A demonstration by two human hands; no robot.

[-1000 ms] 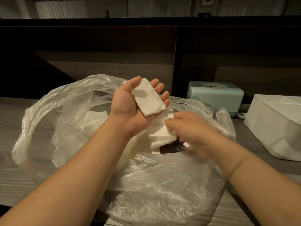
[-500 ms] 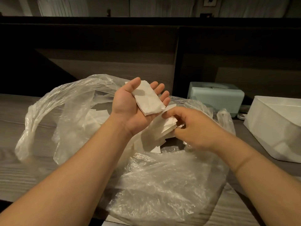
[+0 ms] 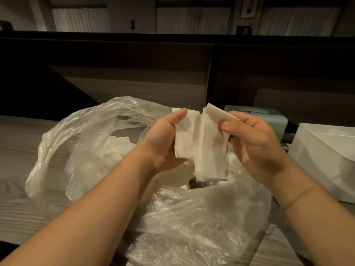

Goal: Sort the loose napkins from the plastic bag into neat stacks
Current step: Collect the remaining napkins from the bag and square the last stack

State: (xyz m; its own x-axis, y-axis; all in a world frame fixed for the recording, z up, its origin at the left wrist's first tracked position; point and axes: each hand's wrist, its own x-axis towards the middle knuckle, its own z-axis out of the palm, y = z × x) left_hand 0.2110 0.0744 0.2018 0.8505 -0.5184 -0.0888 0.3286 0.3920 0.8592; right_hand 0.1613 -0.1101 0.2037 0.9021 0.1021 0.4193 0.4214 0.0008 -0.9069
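Left hand [image 3: 163,143]: palm up above the plastic bag [image 3: 192,217], thumb laid over a small folded napkin [image 3: 183,139] and pinning it against the fingers hidden behind it. Right hand [image 3: 253,144]: fingers curled, thumb pressed on the top of a thicker napkin bundle [image 3: 212,150] held upright, its left edge touching the napkin in the left hand. Clear plastic bag: open and crumpled on the wood-grain table [image 3: 17,150] beneath both hands, more loose napkins [image 3: 115,144] inside; a pale green tissue box [image 3: 276,120] and a white bin [image 3: 326,158] stand to the right.
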